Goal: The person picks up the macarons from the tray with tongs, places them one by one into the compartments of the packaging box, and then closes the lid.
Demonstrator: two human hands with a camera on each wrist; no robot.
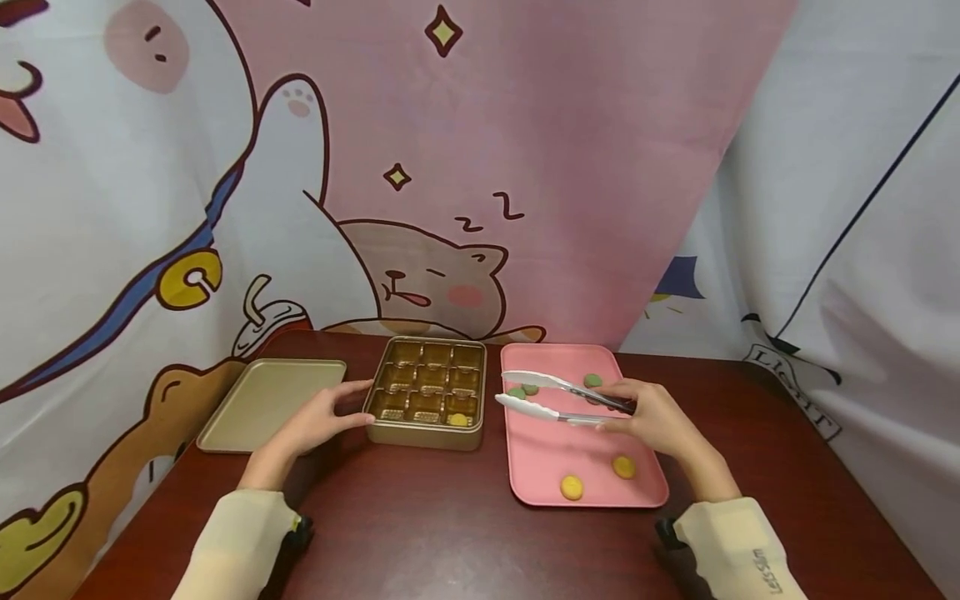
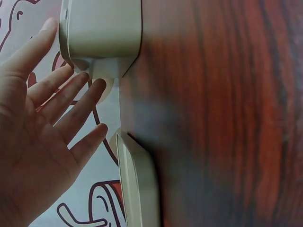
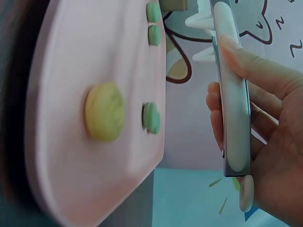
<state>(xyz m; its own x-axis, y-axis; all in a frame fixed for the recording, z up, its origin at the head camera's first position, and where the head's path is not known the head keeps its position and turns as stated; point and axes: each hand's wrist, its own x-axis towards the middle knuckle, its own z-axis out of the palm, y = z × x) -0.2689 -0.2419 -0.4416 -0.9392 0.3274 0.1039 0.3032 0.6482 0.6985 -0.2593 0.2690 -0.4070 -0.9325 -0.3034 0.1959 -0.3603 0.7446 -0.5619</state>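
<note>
My left hand (image 1: 318, 421) lies along the left side of a gold tin (image 1: 426, 436), its thumb and extended fingers at the rim. A clear divided insert fills the tin, and a yellow round piece (image 1: 458, 420) sits in the front right compartment. With my right hand (image 1: 658, 417) I hold white-tipped metal tongs (image 1: 528, 408), their arms apart and nothing between the tips. They hover above a pink tray (image 1: 551, 458). On it are green macaron-like pieces (image 1: 592, 380) toward the back and two yellow ones (image 1: 572, 487) near the front. The right wrist view shows the tongs' handle (image 3: 236, 113) against the palm.
Left of the tin a flat gold lid (image 1: 273, 404) lies on the dark red wooden table (image 1: 420, 525). A cartoon-printed cloth (image 1: 585, 167) hangs behind the table and along its sides.
</note>
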